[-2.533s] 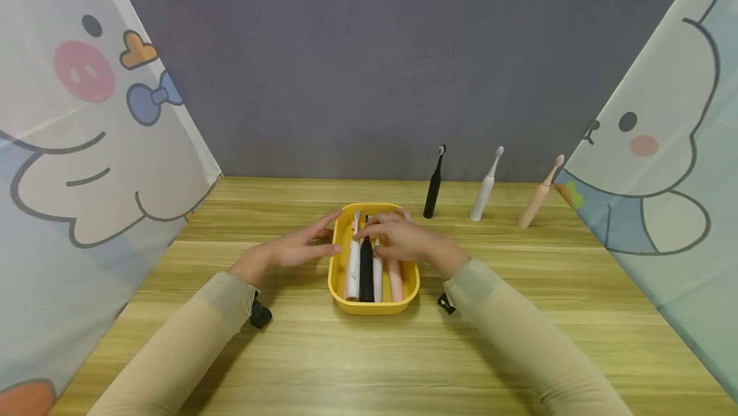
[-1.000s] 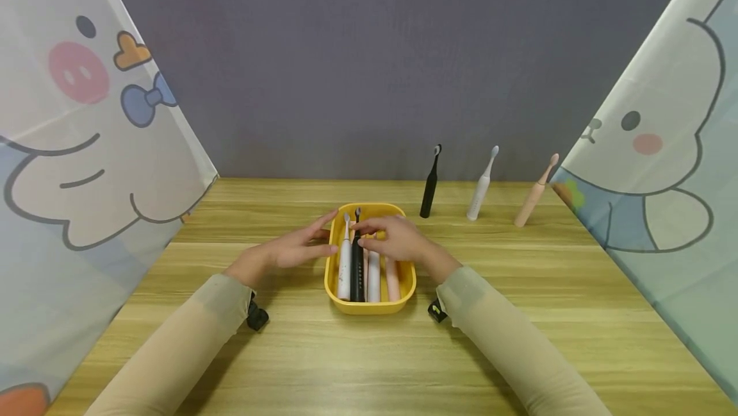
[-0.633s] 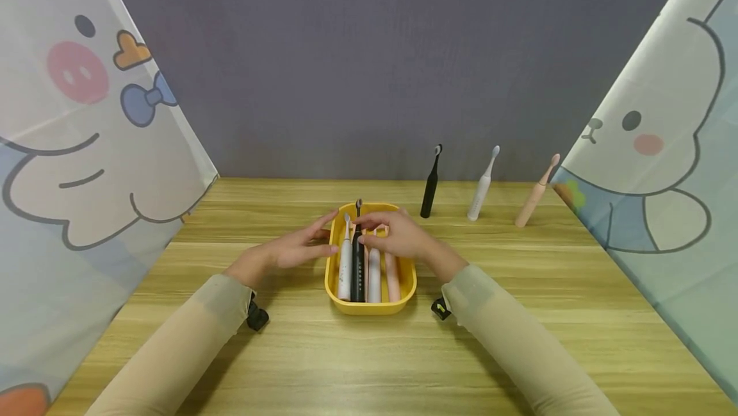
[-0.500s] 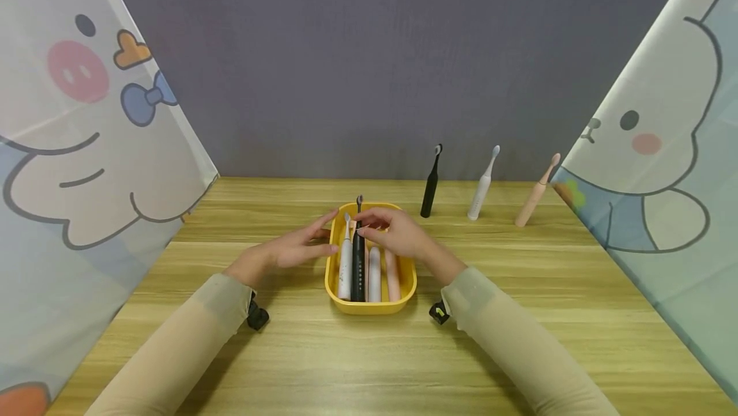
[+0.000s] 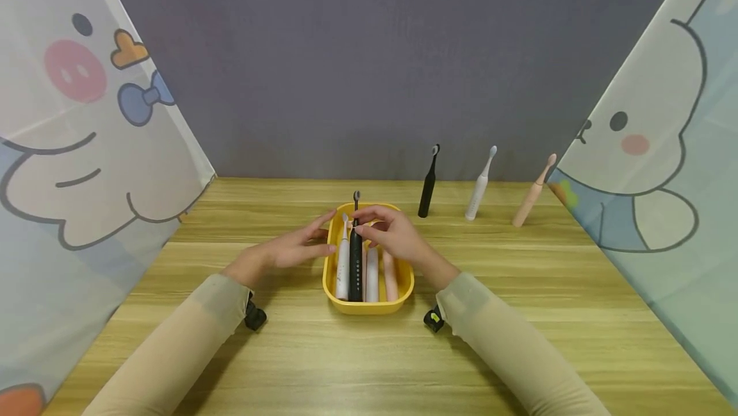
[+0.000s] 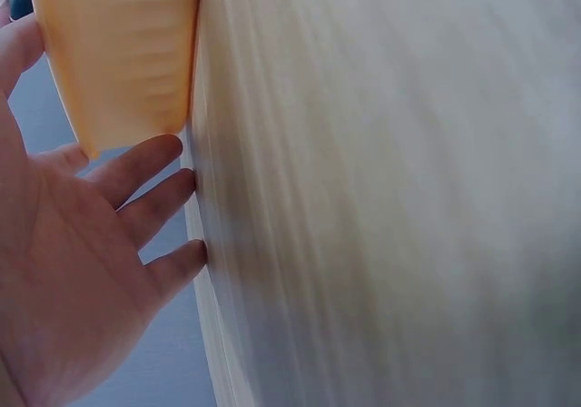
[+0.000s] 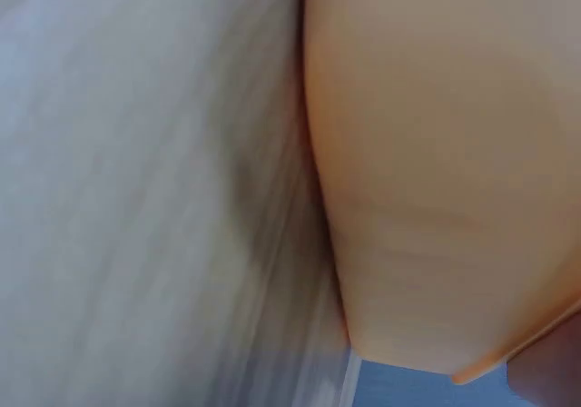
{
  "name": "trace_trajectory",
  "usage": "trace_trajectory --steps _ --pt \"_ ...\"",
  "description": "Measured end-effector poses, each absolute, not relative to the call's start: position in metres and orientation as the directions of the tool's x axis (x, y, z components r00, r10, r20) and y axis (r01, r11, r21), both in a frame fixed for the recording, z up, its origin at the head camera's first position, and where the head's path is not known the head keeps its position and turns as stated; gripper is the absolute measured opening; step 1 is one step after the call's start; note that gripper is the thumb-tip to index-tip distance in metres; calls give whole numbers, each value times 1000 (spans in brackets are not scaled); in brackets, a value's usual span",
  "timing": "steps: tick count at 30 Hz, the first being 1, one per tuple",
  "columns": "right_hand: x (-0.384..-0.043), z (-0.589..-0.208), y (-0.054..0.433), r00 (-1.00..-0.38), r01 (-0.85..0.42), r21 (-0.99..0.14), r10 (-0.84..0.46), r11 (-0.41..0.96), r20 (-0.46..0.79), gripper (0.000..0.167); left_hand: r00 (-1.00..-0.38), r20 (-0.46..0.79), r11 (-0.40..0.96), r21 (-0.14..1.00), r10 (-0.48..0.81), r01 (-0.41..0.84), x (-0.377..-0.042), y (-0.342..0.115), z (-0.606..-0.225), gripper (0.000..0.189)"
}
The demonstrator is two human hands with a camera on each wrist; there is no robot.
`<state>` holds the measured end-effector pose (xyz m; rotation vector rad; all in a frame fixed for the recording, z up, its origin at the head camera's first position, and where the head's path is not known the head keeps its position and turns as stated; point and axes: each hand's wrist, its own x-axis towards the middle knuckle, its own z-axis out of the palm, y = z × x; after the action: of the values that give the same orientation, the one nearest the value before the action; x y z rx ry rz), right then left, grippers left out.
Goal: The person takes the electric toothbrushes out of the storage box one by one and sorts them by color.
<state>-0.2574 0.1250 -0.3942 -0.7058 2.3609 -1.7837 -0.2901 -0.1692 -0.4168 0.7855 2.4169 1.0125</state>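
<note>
Head cam: right hand (image 5: pixel 398 233) pinches the black toothbrush (image 5: pixel 355 268) near its neck; the brush lies just left of that palm, long axis fore-aft, handle toward the person, in the yellow tray (image 5: pixel 369 308). Left hand (image 5: pixel 291 247) is farther from it. Left wrist: fingers spread wide by the tray. Right wrist: mostly tray wall, can't tell the grip.

Holding left arm (image 5: pixel 173 345) and right arm (image 5: pixel 513 349) slanted inward here, sleeved nearly to the wrists (image 5: pixel 245 266). Relaxed in the left hand (image 5: pixel 288 248), with fingers (image 6: pixel 156 207) spread loosely and thumb (image 5: pixel 319 251) set well apart. And over to the right hand (image 5: pixel 398 233): turned back uppermost, bent at the fingers, pinching neatly between thumb and fingertips (image 5: pixel 364 211)!
</note>
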Motion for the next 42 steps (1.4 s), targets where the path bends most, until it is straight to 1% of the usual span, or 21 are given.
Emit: trace_trajectory --steps 4,6,13,17,22,26,32,42 --pt "-257 -394 123 -900 -265 -948 -398 177 177 33 -763 -144 584 735 630 343 -290 -171 -415 95" --pt "-257 -394 123 -906 -244 -957 -390 160 166 33 -764 -144 582 738 629 341 -289 -171 -415 95" --pt "-258 -392 123 -903 -228 -963 -402 146 153 56 -761 -146 586 734 632 345 -289 -171 -417 94" --pt "-256 -388 123 -900 -220 -961 -414 170 133 60 -757 -155 583 738 635 338 -289 -171 -417 95" --pt "-251 -384 120 -912 -181 -969 -397 171 100 57 -761 -156 585 740 630 332 -289 -170 -416 94" --pt "-250 -388 119 -921 -144 -982 -380 121 88 53 -765 -156 588 738 625 330 -290 -169 -415 94" --pt "-250 -391 120 -914 -147 -987 -389 61 112 46 -764 -147 584 738 629 339 -290 -169 -415 96" --pt "-251 -393 123 -888 -159 -987 -436 -8 146 41 -762 -142 579 740 631 342 -290 -169 -416 96"
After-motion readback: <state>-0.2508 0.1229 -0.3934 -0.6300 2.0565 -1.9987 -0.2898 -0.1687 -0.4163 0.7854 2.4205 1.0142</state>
